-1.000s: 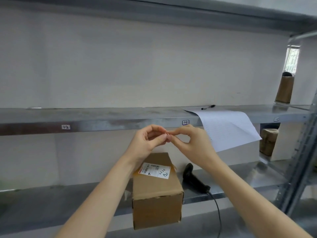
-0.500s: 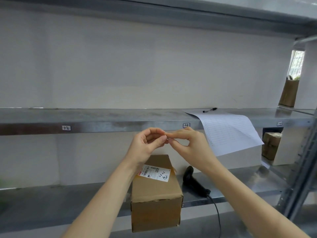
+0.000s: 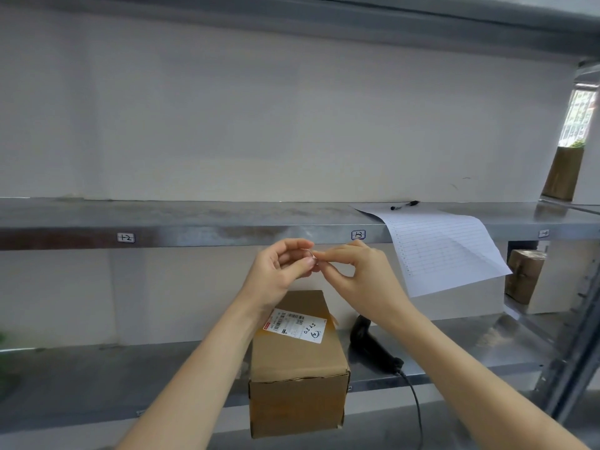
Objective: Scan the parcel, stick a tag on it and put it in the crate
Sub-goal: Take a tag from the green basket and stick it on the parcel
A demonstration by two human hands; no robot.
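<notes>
A brown cardboard parcel (image 3: 297, 365) lies on the lower metal shelf (image 3: 81, 381), its near end over the shelf's front edge. A white shipping label (image 3: 293, 325) with handwritten digits is on its top. Above the parcel, my left hand (image 3: 279, 271) and my right hand (image 3: 360, 271) meet fingertip to fingertip and pinch a small, pale tag (image 3: 311, 254) between them. The tag is mostly hidden by the fingers. A black barcode scanner (image 3: 371, 345) with a cable lies on the shelf just right of the parcel.
A lined paper sheet (image 3: 441, 248) hangs over the upper shelf's edge (image 3: 227, 232), with a black pen (image 3: 404, 205) behind it. Small shelf markers (image 3: 125, 237) are on that edge. More cardboard boxes (image 3: 522, 274) stand at the right. A metal upright (image 3: 581, 345) frames the right side.
Both hands stay joined above the parcel, with fingers shifting slightly on the small tag. The view has tilted a little; parcel and scanner have not moved.
</notes>
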